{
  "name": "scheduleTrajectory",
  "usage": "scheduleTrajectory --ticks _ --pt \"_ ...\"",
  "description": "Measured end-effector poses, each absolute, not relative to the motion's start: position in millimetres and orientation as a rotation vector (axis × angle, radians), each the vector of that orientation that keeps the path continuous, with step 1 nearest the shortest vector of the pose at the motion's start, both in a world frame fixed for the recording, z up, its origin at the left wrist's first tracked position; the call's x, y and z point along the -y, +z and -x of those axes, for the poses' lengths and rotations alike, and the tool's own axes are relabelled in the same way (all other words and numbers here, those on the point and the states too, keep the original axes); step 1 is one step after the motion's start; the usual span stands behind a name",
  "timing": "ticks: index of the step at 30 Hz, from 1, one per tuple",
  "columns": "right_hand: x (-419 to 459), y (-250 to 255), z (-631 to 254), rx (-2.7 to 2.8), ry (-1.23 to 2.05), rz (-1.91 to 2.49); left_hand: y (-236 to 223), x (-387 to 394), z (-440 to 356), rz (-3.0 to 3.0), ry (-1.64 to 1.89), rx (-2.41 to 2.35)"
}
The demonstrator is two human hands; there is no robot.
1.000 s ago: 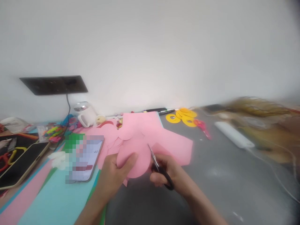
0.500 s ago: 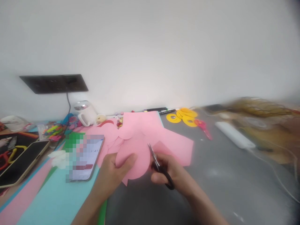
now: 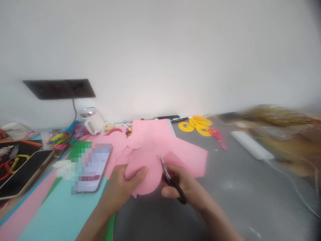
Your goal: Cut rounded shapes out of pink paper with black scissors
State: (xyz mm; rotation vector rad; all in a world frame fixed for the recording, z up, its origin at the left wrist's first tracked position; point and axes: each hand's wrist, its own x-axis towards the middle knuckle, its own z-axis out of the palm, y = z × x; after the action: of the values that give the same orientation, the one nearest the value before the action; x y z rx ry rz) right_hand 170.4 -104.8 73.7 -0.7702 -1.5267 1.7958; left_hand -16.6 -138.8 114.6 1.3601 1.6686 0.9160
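Between the thumb and fingers of my left hand (image 3: 125, 180) is a pink paper disc (image 3: 149, 177), with a small pointed scrap at its lower edge. My right hand (image 3: 180, 184) grips black-handled scissors (image 3: 173, 180), their blades at the disc's upper right edge; I cannot tell whether the blades are apart. Just beyond lie pink paper sheets (image 3: 185, 154) and several cut pink rounds (image 3: 116, 144).
Left of my hands, a lit phone (image 3: 92, 170) lies on blue paper (image 3: 62, 204), near a dark phone (image 3: 27, 170). Yellow paper rings (image 3: 185, 127), pink scissors (image 3: 218, 138) and a white power strip (image 3: 250, 145) are to the right. A white mug (image 3: 94, 122) stands by the wall.
The pink disc has turned slightly and shifted a little right and down in my left hand. My right hand and the scissors have hardly moved.
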Motion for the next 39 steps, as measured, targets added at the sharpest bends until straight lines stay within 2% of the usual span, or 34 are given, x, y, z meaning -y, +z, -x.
scheduleTrajectory --ticks 21,39 --pt "106 73 -169 1.538 1.816 0.782 120 141 14 -1.339 0.926 -1.672" --pt "108 72 -171 1.573 1.830 0.861 105 137 30 -1.413 0.867 -1.732"
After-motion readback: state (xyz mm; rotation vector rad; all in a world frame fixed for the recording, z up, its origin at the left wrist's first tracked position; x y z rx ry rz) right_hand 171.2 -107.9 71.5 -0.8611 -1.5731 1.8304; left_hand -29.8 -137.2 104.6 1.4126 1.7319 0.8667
